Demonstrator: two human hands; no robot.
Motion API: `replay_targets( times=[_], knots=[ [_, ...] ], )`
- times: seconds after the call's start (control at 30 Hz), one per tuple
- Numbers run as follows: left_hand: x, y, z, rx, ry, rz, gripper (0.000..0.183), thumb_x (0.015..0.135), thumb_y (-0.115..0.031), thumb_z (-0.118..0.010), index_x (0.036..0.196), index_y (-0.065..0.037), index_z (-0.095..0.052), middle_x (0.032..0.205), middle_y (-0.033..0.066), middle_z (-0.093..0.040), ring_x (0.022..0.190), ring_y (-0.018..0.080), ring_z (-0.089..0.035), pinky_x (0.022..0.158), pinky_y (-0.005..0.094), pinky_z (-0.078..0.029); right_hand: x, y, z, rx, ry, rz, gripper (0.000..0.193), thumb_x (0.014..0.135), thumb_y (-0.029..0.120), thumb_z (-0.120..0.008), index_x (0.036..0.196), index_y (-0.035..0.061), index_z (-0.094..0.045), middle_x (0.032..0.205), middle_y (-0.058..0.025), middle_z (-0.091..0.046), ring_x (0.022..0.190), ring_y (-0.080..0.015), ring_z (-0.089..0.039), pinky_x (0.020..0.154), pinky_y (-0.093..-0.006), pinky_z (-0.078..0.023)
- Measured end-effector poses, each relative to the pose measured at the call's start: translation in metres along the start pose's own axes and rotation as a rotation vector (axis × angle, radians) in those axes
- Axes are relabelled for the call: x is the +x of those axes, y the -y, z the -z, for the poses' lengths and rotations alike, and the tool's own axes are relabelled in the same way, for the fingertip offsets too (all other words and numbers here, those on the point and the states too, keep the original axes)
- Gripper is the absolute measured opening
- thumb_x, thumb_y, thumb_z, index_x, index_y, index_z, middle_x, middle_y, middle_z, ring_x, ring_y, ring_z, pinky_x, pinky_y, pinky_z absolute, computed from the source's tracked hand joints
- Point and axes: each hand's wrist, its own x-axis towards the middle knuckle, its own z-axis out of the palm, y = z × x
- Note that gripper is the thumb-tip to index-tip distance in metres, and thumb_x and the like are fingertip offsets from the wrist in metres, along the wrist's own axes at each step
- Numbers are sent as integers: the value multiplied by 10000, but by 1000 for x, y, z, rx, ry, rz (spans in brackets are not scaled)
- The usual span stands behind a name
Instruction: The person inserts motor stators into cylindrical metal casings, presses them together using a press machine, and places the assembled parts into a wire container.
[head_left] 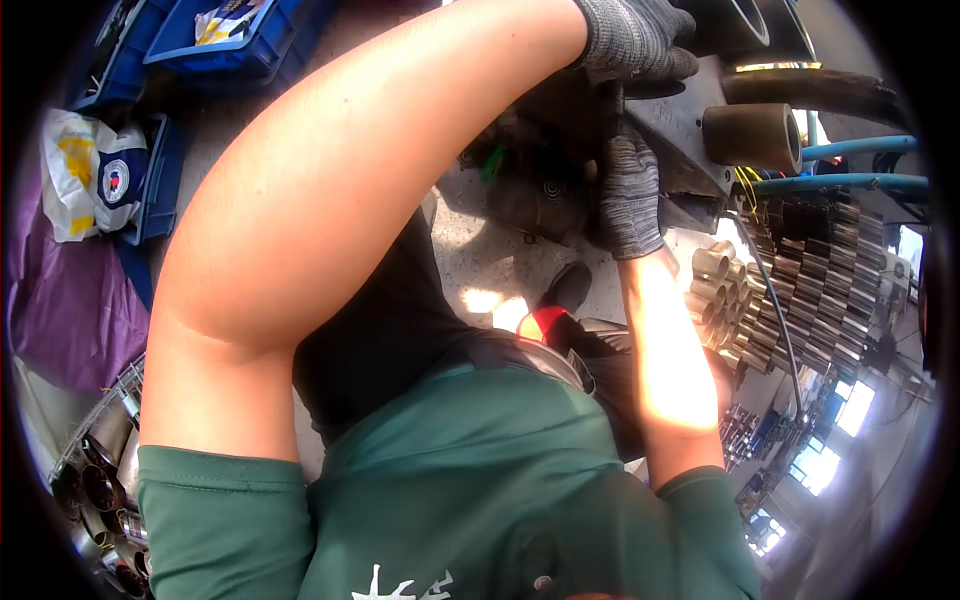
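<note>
My left hand [635, 40], in a grey knit glove with dark fingertips, reaches across at the top beside a thick grey metal tube [725, 22]. Its fingers are bent and close together over something dark that I cannot make out. Below it, my right hand [632, 195], gloved the same way, lies against the near-left side of a dark metal plate [680, 125]. Its fingers are closed; a narrow dark shape extends up from them toward the left hand, and what they hold is hidden. Another metal tube [750, 137] lies on the plate, to the right of both hands.
Blue bins [215, 55] with bags stand at the upper left, above a purple cloth [75, 290]. Blue hoses [850, 183] run at the right. Stacked short tubes [715, 290] and rows of metal pieces [815, 285] stand below them. A wire basket [75, 440] of metal parts is lower left.
</note>
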Motion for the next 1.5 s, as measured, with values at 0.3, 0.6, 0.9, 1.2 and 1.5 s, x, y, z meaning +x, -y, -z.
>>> replay_targets(
  times=[0.3,0.6,0.9,1.2,1.5],
  knots=[
    [-3,6,6,-8,-5,11,420,968,-395,-727,1235,-70,-725,1128,96,-748,1068,198,-700,975,351,-541,13,0,-2,-308,-66,332,273,1071,174,-521,1222,-12,-653,1085,-179,-675,905,-282,-631,776,-350,-549],
    [-10,10,10,-29,-12,9,420,969,-391,-725,1240,-71,-724,1136,92,-748,1071,192,-699,976,349,-541,11,2,6,103,228,-235,507,924,13,-525,1429,-31,-514,1171,-327,-643,1056,-560,-600,914,-550,-518],
    [-12,8,13,-51,-11,4,421,970,-388,-724,1246,-71,-723,1144,88,-748,1074,186,-699,977,347,-541,-2,15,1,-34,168,-1,555,871,-61,-606,1422,-14,-555,1217,-280,-676,1096,-443,-651,968,-434,-528],
    [-16,8,15,-54,-21,15,421,971,-384,-722,1252,-71,-723,1153,84,-748,1077,180,-699,977,345,-541,7,33,8,372,105,-277,302,1027,244,-573,1229,29,-635,997,-95,-649,892,-191,-577,743,-285,-505],
    [-17,6,15,-53,-31,12,422,971,-381,-720,1258,-72,-722,1161,80,-748,1080,174,-698,978,343,-541,9,34,4,524,38,-429,400,1057,353,-607,1224,-9,-633,881,-133,-644,850,-243,-582,770,-422,-533]
  ],
)
